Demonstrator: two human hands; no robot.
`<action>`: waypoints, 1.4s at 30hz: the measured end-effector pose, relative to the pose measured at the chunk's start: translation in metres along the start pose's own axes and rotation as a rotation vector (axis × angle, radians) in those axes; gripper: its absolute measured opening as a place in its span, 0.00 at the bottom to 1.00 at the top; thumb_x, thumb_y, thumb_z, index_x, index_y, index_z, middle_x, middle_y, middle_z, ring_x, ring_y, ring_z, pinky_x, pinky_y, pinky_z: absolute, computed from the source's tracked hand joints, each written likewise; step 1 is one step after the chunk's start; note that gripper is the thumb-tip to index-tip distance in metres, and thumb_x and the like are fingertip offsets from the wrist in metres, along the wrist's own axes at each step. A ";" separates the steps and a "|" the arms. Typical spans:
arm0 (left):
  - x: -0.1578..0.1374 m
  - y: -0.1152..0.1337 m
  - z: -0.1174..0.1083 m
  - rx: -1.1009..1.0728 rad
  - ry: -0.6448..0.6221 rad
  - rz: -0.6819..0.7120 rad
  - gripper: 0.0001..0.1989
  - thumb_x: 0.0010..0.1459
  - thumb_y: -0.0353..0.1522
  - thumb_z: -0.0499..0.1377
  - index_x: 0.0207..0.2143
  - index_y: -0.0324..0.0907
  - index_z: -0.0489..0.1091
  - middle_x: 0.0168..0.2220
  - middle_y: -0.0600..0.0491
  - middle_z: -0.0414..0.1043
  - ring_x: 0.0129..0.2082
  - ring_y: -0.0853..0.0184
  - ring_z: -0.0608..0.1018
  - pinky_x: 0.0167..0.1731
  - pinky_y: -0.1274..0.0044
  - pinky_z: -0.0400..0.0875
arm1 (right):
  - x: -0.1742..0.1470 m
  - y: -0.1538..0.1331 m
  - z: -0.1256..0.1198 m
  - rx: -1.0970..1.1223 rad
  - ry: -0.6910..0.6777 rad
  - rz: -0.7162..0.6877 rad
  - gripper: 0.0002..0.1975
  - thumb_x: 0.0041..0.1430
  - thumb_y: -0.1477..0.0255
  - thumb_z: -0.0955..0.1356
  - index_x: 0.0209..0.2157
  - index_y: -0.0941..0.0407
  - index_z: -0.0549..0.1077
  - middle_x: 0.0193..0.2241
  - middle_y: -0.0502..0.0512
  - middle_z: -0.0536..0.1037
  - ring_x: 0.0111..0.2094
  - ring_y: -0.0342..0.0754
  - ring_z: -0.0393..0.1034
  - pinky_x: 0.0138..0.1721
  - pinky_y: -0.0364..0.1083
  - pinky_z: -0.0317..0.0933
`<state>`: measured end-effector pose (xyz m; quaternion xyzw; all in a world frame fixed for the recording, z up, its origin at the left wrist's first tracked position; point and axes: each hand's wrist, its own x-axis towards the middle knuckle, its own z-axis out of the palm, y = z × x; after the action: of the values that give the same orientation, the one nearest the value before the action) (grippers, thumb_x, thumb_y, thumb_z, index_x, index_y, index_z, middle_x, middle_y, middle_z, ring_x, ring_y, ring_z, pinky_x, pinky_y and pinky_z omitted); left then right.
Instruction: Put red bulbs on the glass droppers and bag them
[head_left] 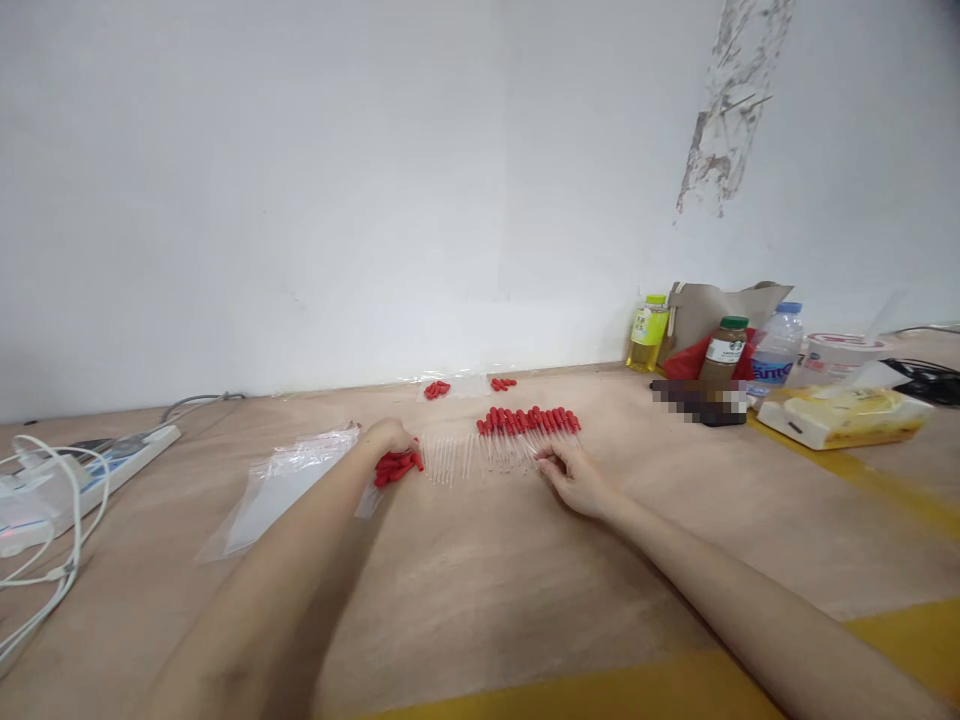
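My left hand (384,437) is curled at a pile of small red tapered pieces (397,468), its fingertips mostly hidden, so what they grip does not show. On the right, my right hand (576,482) pinches a thin clear stick (530,446) between thumb and fingers. Beyond it lies a row of red pieces (529,420) with thin clear stems pointing toward me. Several bare thin clear sticks (448,460) lie side by side between the hands. Under the left pile a bit of clear plastic (367,502) shows.
Clear plastic bags (289,485) and a power strip (120,465) with white cables lie left. Two small red groups (436,390) sit near the wall. At right stand a yellow drink bottle (648,335), a brown bottle (725,352), a water bottle (778,350) and a tissue pack (844,420).
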<state>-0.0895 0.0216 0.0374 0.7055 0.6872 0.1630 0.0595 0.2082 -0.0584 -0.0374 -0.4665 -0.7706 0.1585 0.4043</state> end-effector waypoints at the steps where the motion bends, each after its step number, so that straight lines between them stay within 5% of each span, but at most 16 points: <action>1: -0.005 0.002 -0.003 -0.002 0.027 0.001 0.09 0.48 0.34 0.60 0.31 0.37 0.70 0.33 0.48 0.72 0.34 0.60 0.74 0.32 0.72 0.67 | -0.001 -0.003 -0.001 -0.003 0.010 -0.010 0.06 0.53 0.71 0.60 0.30 0.57 0.66 0.24 0.51 0.71 0.24 0.42 0.63 0.26 0.41 0.55; 3: -0.023 0.006 -0.008 -0.012 0.100 0.027 0.07 0.44 0.34 0.61 0.24 0.38 0.69 0.27 0.49 0.73 0.34 0.58 0.74 0.31 0.74 0.66 | -0.004 -0.010 -0.002 -0.004 0.029 -0.028 0.06 0.53 0.71 0.60 0.29 0.57 0.66 0.24 0.51 0.71 0.24 0.42 0.62 0.25 0.40 0.54; 6: -0.064 0.013 -0.002 -0.080 0.188 0.165 0.07 0.51 0.36 0.55 0.30 0.41 0.67 0.34 0.52 0.72 0.36 0.65 0.73 0.34 0.77 0.65 | -0.009 -0.021 -0.001 0.002 0.034 -0.045 0.07 0.54 0.70 0.60 0.28 0.57 0.67 0.22 0.50 0.70 0.22 0.41 0.61 0.23 0.40 0.53; 9: -0.104 0.018 0.021 -0.386 0.129 0.385 0.08 0.54 0.36 0.52 0.30 0.40 0.64 0.29 0.53 0.70 0.29 0.69 0.72 0.28 0.79 0.65 | -0.012 -0.034 0.003 0.000 -0.018 -0.107 0.08 0.55 0.71 0.59 0.28 0.57 0.67 0.22 0.50 0.70 0.23 0.41 0.61 0.25 0.40 0.53; 12: -0.125 0.022 0.043 -0.582 0.065 0.386 0.08 0.52 0.36 0.55 0.32 0.40 0.64 0.29 0.53 0.69 0.28 0.69 0.72 0.27 0.79 0.65 | -0.009 -0.046 0.011 -0.017 -0.082 -0.205 0.07 0.55 0.73 0.60 0.28 0.58 0.67 0.25 0.52 0.72 0.26 0.42 0.63 0.29 0.41 0.54; 15: -0.128 0.024 0.053 -0.626 0.022 0.372 0.12 0.53 0.35 0.54 0.39 0.40 0.65 0.30 0.52 0.69 0.29 0.68 0.72 0.29 0.78 0.66 | -0.003 -0.052 0.019 -0.023 -0.133 -0.240 0.06 0.55 0.74 0.60 0.29 0.58 0.67 0.26 0.52 0.72 0.26 0.42 0.63 0.29 0.41 0.54; 28: -0.130 0.024 0.054 -0.738 -0.093 0.371 0.11 0.55 0.36 0.52 0.38 0.39 0.66 0.28 0.53 0.71 0.30 0.68 0.73 0.31 0.77 0.66 | -0.009 -0.056 0.032 -0.050 -0.151 -0.250 0.07 0.56 0.71 0.60 0.28 0.57 0.67 0.23 0.49 0.72 0.26 0.42 0.63 0.34 0.43 0.52; 34: -0.133 0.025 0.050 -0.663 -0.077 0.396 0.11 0.55 0.37 0.51 0.32 0.39 0.67 0.23 0.56 0.67 0.23 0.72 0.68 0.24 0.82 0.62 | -0.008 -0.054 0.030 -0.052 -0.206 -0.257 0.09 0.57 0.71 0.59 0.29 0.56 0.69 0.25 0.49 0.74 0.27 0.42 0.64 0.39 0.46 0.50; 42: -0.140 0.028 0.048 -0.539 -0.139 0.437 0.12 0.55 0.37 0.51 0.31 0.41 0.70 0.26 0.55 0.69 0.26 0.70 0.69 0.25 0.82 0.62 | -0.002 -0.050 0.023 -0.137 -0.255 -0.318 0.09 0.57 0.71 0.61 0.30 0.54 0.72 0.30 0.50 0.76 0.30 0.42 0.65 0.38 0.46 0.46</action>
<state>-0.0485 -0.1112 -0.0194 0.8043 0.4463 0.2991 0.2540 0.1618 -0.0828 -0.0215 -0.3418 -0.8883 0.0975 0.2908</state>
